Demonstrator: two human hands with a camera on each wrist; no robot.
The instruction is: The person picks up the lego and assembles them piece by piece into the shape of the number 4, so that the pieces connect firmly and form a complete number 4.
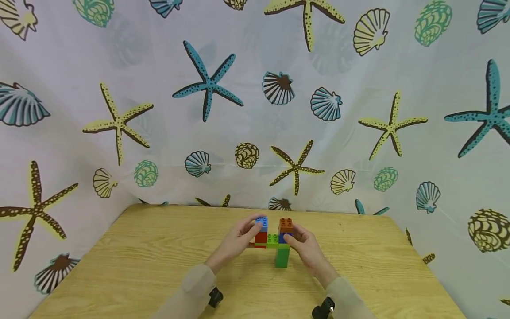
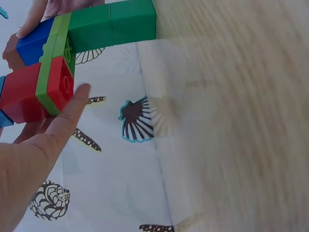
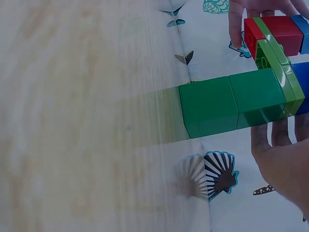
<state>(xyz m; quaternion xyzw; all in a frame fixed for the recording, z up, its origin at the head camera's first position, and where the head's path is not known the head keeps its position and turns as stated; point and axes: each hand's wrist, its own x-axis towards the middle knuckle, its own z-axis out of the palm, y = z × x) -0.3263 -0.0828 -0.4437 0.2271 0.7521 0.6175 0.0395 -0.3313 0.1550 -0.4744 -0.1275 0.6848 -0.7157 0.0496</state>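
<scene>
A structure of toy building bricks stands on two stacked green bricks [image 1: 282, 258]. Across their top lies a lime green plate [image 1: 272, 240], reaching out to the left. On its left end sit a red brick [image 1: 260, 238] and a light blue brick [image 1: 263, 223], with a thin red brick [image 2: 61, 83] underneath. The right end carries a dark blue brick [image 2: 36, 44] topped by a brown brick [image 1: 285, 225]. My left hand [image 1: 236, 241] grips the red stack, thumb in front, one finger reaching along the underside. My right hand [image 1: 312, 253] pinches the dark blue brick, thumb in front, fingers behind.
The structure stands on a wooden table [image 1: 167, 248]. Behind the table and along both sides hangs a white cloth [image 1: 239, 119] printed with starfish and shells. Both wrists wear a small black device, one on the left wrist [image 1: 215, 297], another on the right [image 1: 323, 308].
</scene>
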